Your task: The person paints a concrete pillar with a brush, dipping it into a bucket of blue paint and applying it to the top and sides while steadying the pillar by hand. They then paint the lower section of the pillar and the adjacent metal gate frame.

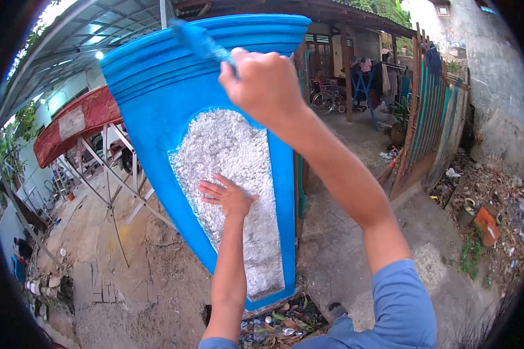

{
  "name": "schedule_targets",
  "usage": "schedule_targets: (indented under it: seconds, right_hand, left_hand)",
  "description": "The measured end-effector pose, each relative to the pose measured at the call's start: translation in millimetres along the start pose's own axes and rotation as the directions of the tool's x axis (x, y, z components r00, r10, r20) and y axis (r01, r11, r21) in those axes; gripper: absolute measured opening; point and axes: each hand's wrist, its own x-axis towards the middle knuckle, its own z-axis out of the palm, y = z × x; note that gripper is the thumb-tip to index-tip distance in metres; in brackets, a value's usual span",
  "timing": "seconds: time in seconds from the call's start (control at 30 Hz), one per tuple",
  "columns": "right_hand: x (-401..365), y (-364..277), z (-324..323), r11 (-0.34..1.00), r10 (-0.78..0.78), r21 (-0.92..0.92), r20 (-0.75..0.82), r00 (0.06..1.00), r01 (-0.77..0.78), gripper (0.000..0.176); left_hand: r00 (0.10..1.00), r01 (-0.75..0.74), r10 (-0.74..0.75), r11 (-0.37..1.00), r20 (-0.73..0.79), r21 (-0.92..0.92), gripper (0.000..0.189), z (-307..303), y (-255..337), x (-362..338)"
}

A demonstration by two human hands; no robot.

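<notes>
My right hand (265, 84) is closed around a blue paintbrush (201, 42), raised against the ridged top of a blue pillar (145, 93). The brush head, blurred, points up and left near the ridges. My left hand (228, 196) lies with fingers spread on the rough white and grey textured panel (233, 139) in the pillar's front face. Blue borders this panel on all sides.
A red canopy (78, 122) on a metal frame stands at the left. To the right are a slatted gate (428, 110), a wheelchair (327, 98) and hanging clothes. Leaves and litter (285, 323) lie at the pillar's foot.
</notes>
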Motion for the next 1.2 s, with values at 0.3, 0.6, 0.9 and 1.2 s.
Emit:
schedule_targets:
  seconds: [0.3, 0.6, 0.9, 1.2]
  right_hand:
    - [8.8, 137.1, -35.7, 0.914, 0.294, -0.300, 0.026, 0.955, -0.273, 0.031]
    - [8.3, 131.5, -74.7, 0.750, 0.448, -0.516, -0.064, 0.892, -0.414, 0.026]
    - [-11.6, 12.3, -2.9, 0.958, 0.159, -0.261, 0.139, 0.978, -0.119, 0.020]
    - [-11.5, 9.8, 14.3, 0.996, 0.069, -0.072, 0.161, 0.985, -0.058, 0.025]
  left_hand:
    - [1.000, -0.016, 0.016, 1.000, -0.024, 0.003, 0.155, 6.4, -3.8, 0.5]
    - [0.999, -0.029, 0.028, 0.999, -0.044, -0.027, 0.155, 7.9, -5.0, 0.2]
    - [0.999, 0.031, -0.031, 0.999, 0.022, -0.009, 0.155, 4.6, -1.6, 1.0]
    - [1.000, 0.003, -0.004, 1.000, -0.013, -0.009, 0.155, 5.8, -3.2, 0.1]
